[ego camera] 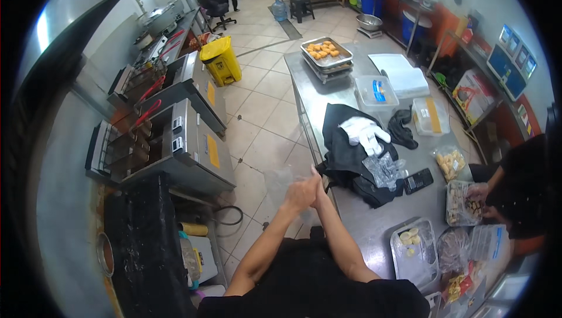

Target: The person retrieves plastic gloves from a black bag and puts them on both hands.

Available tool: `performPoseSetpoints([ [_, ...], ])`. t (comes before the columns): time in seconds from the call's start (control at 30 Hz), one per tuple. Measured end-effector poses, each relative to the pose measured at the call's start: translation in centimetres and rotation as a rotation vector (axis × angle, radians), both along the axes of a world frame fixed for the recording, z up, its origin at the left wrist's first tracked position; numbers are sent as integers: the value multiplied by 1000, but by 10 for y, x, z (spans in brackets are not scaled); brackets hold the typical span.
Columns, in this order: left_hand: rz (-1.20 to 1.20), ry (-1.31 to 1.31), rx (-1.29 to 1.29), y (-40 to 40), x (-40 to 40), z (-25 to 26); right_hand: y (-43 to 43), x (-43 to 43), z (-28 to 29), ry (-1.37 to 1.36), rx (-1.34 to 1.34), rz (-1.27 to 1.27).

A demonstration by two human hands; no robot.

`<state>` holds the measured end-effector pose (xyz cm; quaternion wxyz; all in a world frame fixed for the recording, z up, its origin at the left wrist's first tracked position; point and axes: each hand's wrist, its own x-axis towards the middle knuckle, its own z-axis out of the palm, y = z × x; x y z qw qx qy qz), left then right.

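My left hand and my right hand are pressed together in front of my body, beside the long edge of a steel table. A thin, clear plastic sheet or glove hangs at my left hand, blurred against the floor; its exact shape cannot be made out. The fingers of both hands overlap, so the right hand's grip is partly hidden. Just right of my hands, black cloth lies on the table. White gloves and crumpled clear plastic rest on it.
A co-worker's gloved hand is in a food container at the right. Stacked trays, plastic tubs, a phone and a tray with cut pieces occupy the table. Deep fryers and a yellow bin stand left.
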<state>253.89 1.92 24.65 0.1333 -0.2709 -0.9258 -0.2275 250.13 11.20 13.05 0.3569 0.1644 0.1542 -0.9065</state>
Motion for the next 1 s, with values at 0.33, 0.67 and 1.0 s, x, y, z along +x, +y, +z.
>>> performPoseSetpoints([
  [0.33,-92,-14,165,35,6,30,4,-29,-62,440,-13,-299],
  [0.67,-57,-67,66,24,20,11,7,20,73,-44,-37,-310],
  [1.0,-29,-50,226,28,28,21,5,20,71,431,100,-435],
])
